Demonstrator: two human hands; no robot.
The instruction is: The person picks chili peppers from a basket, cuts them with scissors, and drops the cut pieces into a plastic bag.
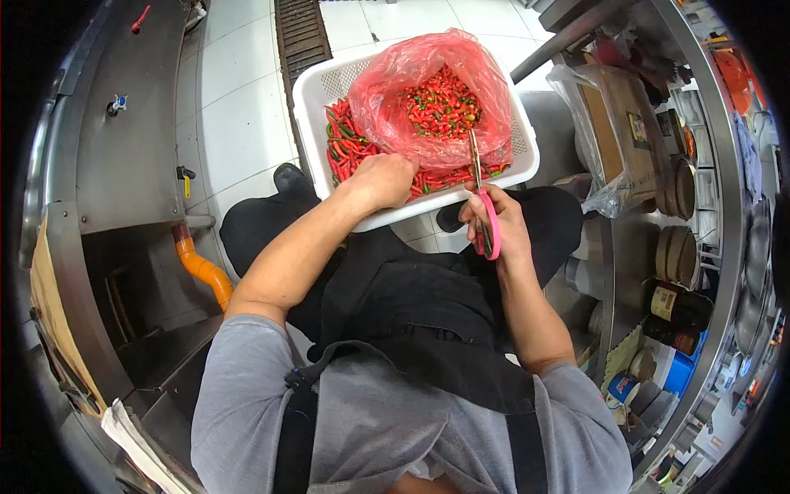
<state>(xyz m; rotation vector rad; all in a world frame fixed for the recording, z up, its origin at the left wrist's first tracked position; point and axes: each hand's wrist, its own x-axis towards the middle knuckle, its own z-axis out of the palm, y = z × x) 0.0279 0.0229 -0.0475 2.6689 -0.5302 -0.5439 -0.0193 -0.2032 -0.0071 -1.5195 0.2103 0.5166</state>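
Observation:
My left hand (385, 179) is closed over the front of a white plastic basket (306, 99), among whole red chilies (346, 142). Its fingertips are turned away, so whatever they hold is hidden. In my right hand (508, 218) is a pair of scissors (491, 221) with pink handles, blades pointing up toward a pink plastic bag (383, 90). The bag lies wide-mouthed in the basket and contains chilies cut into short pieces (443, 103). Whole chilies, mostly red with a few green, lie to its left and in front of it.
The basket sits just in front of my knees, above a white tiled floor (239, 99) with a drain grate (301, 37). Steel equipment (132, 140) with an orange pipe (202, 267) stands left. To the right, a steel shelf holds a plastic-wrapped cardboard box (617, 123), bowls and bottles.

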